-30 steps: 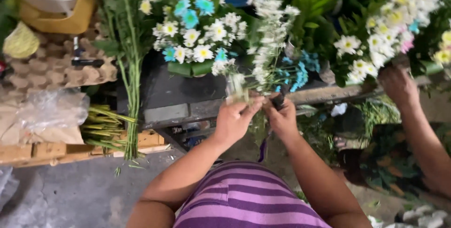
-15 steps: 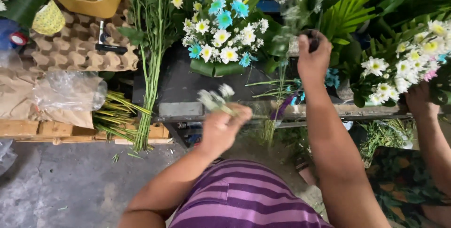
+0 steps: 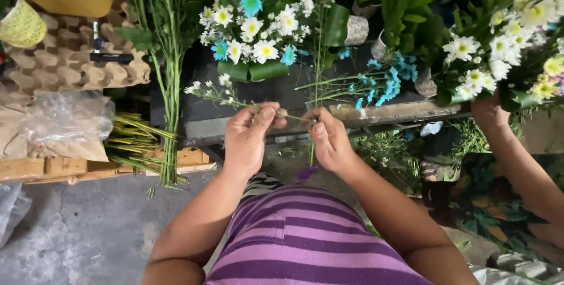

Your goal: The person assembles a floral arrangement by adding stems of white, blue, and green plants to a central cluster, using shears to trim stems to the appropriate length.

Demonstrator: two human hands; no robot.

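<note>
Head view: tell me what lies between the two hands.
A thin green stem spans the gap between left hand and right hand, pinched by both.

Left hand (image 3: pixel 249 138) and right hand (image 3: pixel 329 139) pinched shut, close together

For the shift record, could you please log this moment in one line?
left hand: pinching flower sprig | right hand: gripping its stem | nearby: bouquet
</note>
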